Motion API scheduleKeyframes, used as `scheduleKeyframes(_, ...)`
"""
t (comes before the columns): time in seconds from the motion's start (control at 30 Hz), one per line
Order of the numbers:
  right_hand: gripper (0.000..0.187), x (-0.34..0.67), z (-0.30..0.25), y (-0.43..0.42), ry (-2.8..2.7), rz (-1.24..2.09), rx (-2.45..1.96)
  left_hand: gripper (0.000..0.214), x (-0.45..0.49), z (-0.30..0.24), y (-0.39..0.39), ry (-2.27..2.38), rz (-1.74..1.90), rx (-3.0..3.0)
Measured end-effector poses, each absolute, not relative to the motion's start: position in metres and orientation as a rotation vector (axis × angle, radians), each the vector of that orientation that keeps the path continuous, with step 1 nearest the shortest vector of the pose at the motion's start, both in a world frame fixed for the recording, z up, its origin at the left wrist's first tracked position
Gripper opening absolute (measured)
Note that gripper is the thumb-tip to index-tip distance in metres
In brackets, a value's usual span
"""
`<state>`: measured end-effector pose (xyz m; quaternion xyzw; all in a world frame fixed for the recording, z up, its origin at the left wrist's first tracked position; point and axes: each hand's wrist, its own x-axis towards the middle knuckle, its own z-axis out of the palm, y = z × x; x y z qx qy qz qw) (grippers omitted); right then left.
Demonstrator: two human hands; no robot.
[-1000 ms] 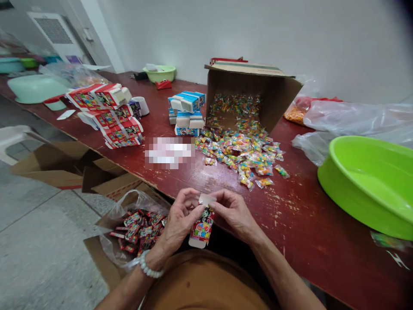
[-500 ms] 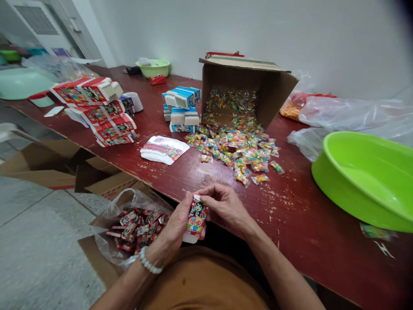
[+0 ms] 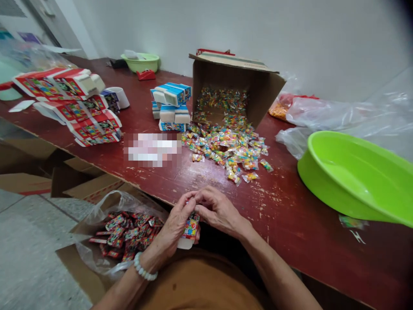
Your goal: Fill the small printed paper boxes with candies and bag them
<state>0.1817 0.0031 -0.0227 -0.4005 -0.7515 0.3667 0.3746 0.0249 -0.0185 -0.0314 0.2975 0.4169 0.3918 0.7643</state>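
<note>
Just off the table's front edge, my left hand (image 3: 176, 226) is closed around a small printed candy box (image 3: 190, 228), red with colourful pictures. A white flap sticks out at the box's lower end. My right hand (image 3: 217, 211) presses its thumb and fingers at the upper end of the same box, and the fingers of both hands hide that end. Beyond the hands lies a heap of small clear-wrapped colourful candies (image 3: 229, 148), spilling out of a cardboard carton (image 3: 235, 73) tipped on its side.
Bundled red boxes (image 3: 93, 127) are stacked at left, blue bundles (image 3: 174, 94) beside the carton. A green basin (image 3: 355, 181) stands at right. Below the table's left edge, a plastic bag (image 3: 85, 241) holds many small filled boxes. A pixelated patch covers something on the table (image 3: 274, 206).
My fingers have come together over the box's upper end, covering more of its printed face. The whole view has shifted, so the table things appear further left.
</note>
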Motion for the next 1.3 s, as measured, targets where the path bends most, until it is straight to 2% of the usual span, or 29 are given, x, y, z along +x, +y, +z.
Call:
scheduleKeyframes(0.1,0.014,0.213,-0.03,0.018,-1.847,0.792,-1.19,0.042,0.027,-0.033,-0.026,0.85,0.872,0.62)
scheduleKeyframes(0.23,0.033,0.281,-0.051,0.038,-1.738,0.18,-1.633,0.039,0.011,-0.041,-0.042,0.794,0.805,0.469)
scheduleKeyframes(0.3,0.041,0.307,-0.064,0.041,-1.79,0.054,-1.775,0.037,-0.005,-0.051,-0.047,0.833,0.715,0.457)
scheduleKeyframes(0.47,0.023,0.323,-0.081,0.038,-1.828,-0.033,-1.85,0.033,-0.058,-0.07,-0.036,0.924,0.51,0.742)
scheduleKeyframes(0.57,0.026,0.319,-0.074,0.037,-1.733,-0.052,-1.85,0.038,-0.082,-0.069,-0.024,0.915,0.179,0.985)
scheduleKeyframes(0.67,0.028,0.301,-0.054,0.028,-1.543,0.111,-1.772,0.032,-0.086,-0.059,-0.018,0.912,-0.025,1.075)
scheduleKeyframes(0.8,0.036,0.241,-0.021,0.003,-1.218,0.868,-1.369,0.034,-0.064,-0.038,-0.016,0.904,0.255,1.011)
scheduleKeyframes(0.9,0.029,0.19,-0.008,-0.01,-1.089,1.124,-1.161,0.038,-0.039,-0.026,-0.017,0.888,0.4,1.036)
scheduleKeyframes(1.13,0.019,0.154,-0.018,-0.018,-1.133,1.209,-1.193,0.039,-0.005,-0.02,-0.027,0.867,0.606,1.112)
scheduleKeyframes(1.23,0.015,0.158,-0.015,-0.021,-1.35,1.16,-1.176,0.04,0.0,-0.019,-0.028,0.918,0.678,1.111)
scheduleKeyframes(1.3,0.019,0.161,-0.013,-0.022,-1.493,1.098,-1.118,0.039,0.001,-0.019,-0.027,0.91,0.728,1.068)
